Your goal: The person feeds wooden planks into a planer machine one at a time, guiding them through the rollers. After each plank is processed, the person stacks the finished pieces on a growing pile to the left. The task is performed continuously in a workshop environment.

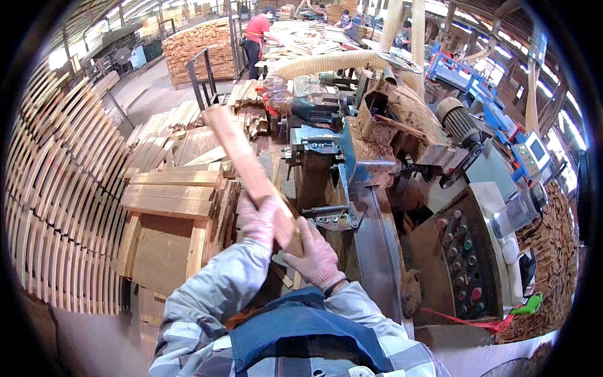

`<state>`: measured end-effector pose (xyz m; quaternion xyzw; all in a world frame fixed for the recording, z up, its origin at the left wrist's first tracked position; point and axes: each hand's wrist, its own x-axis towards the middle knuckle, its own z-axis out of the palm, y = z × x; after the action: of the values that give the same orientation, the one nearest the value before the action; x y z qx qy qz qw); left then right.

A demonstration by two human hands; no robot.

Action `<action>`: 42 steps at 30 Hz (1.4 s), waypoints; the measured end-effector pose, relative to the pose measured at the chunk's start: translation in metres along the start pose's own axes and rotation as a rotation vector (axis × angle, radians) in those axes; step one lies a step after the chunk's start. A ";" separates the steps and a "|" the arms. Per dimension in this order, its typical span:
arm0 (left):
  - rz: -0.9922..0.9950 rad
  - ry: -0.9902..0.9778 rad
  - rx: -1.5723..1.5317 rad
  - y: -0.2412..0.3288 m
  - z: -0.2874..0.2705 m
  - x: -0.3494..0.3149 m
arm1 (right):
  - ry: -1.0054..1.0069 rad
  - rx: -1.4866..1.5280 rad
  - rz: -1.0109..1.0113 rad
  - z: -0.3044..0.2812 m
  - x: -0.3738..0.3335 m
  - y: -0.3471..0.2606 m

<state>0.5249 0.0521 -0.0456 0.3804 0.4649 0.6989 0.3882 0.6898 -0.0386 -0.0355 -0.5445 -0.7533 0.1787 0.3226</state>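
A long wooden board (242, 160) slants up and to the left in front of me, its near end between my gloved hands. My left hand (259, 221) is closed round the board's lower part. At the near end, my right hand (314, 254) is closed on the board's right side; some of its fingers are hidden. Just right of the board stands a woodworking machine (323, 141) with a metal guide rail (380, 251) running toward me. Left of my left hand, several flat boards (169, 198) lie stacked on a wooden frame.
Tall stacked wood strips (63, 207) fill the left side. A control panel (461, 264) with several buttons stands at the right, below an electric motor (458, 119). A ribbed hose (326, 61) arches over the machine. A person in red (257, 31) works at a wood-covered table ahead.
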 end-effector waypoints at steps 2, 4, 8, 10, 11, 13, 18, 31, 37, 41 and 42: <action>-0.128 -0.116 -0.012 -0.003 0.029 -0.032 | -0.017 -0.013 0.155 -0.002 -0.022 0.015; -0.173 -0.165 0.010 -0.009 0.050 -0.060 | -0.075 -0.071 0.373 -0.017 -0.043 0.006; -0.368 -0.319 0.083 -0.027 0.084 -0.090 | 0.251 -0.276 0.314 0.006 -0.102 0.053; -0.350 -0.535 0.174 -0.038 0.085 -0.099 | 0.153 -0.185 0.487 -0.005 -0.120 0.067; -0.313 -0.670 0.207 -0.046 0.083 -0.101 | 0.274 -0.185 0.482 0.001 -0.143 0.083; -0.379 -0.700 0.241 -0.038 0.084 -0.104 | 0.284 -0.345 0.634 -0.003 -0.192 0.110; -0.157 -0.410 0.115 0.012 0.030 -0.025 | -0.060 -0.458 0.961 -0.060 -0.329 0.138; -0.084 0.807 0.522 -0.011 -0.451 0.146 | 0.175 -0.623 0.874 -0.024 -0.245 0.245; -0.500 0.832 0.317 -0.038 -0.342 0.178 | 0.343 -0.763 0.733 0.009 -0.130 0.344; -0.498 0.674 0.132 -0.048 -0.312 0.173 | 0.164 -0.627 0.701 -0.008 -0.127 0.327; -0.507 0.680 0.085 -0.045 -0.309 0.172 | 0.151 -0.585 0.682 -0.015 -0.137 0.305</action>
<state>0.1872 0.1093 -0.1449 0.0177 0.6737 0.6472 0.3564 0.9421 -0.0634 -0.2540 -0.8412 -0.5241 0.0142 0.1322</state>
